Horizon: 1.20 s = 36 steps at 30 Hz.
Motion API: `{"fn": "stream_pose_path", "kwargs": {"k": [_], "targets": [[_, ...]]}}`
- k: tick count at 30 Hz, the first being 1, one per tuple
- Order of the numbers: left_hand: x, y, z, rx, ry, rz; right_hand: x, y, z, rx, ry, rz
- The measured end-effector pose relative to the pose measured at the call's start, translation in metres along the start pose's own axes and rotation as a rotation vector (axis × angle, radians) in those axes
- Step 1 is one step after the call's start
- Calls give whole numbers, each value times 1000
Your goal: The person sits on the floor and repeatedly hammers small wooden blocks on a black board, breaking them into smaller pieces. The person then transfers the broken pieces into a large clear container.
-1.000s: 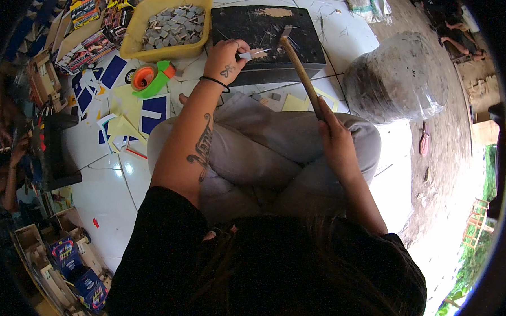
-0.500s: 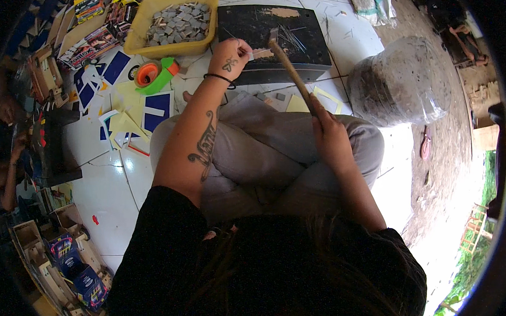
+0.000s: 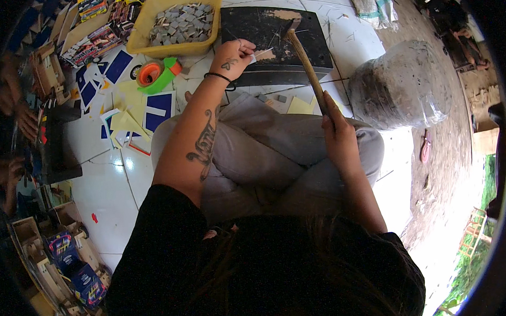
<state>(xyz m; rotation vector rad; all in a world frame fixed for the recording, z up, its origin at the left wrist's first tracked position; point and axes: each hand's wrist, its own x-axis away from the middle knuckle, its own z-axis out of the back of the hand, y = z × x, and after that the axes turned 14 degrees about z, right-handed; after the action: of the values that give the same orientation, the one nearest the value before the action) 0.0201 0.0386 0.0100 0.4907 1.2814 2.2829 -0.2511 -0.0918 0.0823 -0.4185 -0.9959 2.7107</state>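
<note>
My right hand (image 3: pixel 340 140) grips the wooden handle of a hammer (image 3: pixel 308 64), its metal head raised over a low black box (image 3: pixel 314 42). My left hand (image 3: pixel 235 56) is at the box's near left edge, fingers pinched on a small pale piece (image 3: pixel 253 60). A thin pale stick (image 3: pixel 263 54) points up and right from there; whether it is joined to the piece cannot be made out. Scuffed tan patches and several thin nail-like rods (image 3: pixel 295 36) show on the box top.
A yellow tub (image 3: pixel 135 37) of small grey pieces stands beyond my left hand. Nearby lie orange-and-green tape (image 3: pixel 167 75) and paper scraps (image 3: pixel 127 121). A plastic-wrapped bundle (image 3: pixel 400 82) is at right. At far left are another person's hands (image 3: pixel 26 120) and wooden toy-like trucks (image 3: pixel 56 257).
The hammer head has swung up and to the right, away from my left hand. My right hand has shifted slightly right; my left fingers stay at the box edge.
</note>
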Motion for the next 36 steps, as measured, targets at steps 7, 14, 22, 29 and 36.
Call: {"fn": "stream_pose_path", "kwargs": {"k": [7, 14, 22, 29, 36], "targets": [[0, 10, -8, -15, 151, -125, 0, -3, 5, -45, 33, -27], [1, 15, -22, -192, 305, -229, 0, -12, 10, -52, 11, -49], [-1, 8, -32, -407, 510, -402, -1, -22, 19, -3, -38, 49], [-1, 8, -34, -507, 519, -290, 1, -36, 22, 84, -74, 133], [-3, 2, -38, -537, 575, -353, 0, -38, 19, 142, -111, 150]]}}
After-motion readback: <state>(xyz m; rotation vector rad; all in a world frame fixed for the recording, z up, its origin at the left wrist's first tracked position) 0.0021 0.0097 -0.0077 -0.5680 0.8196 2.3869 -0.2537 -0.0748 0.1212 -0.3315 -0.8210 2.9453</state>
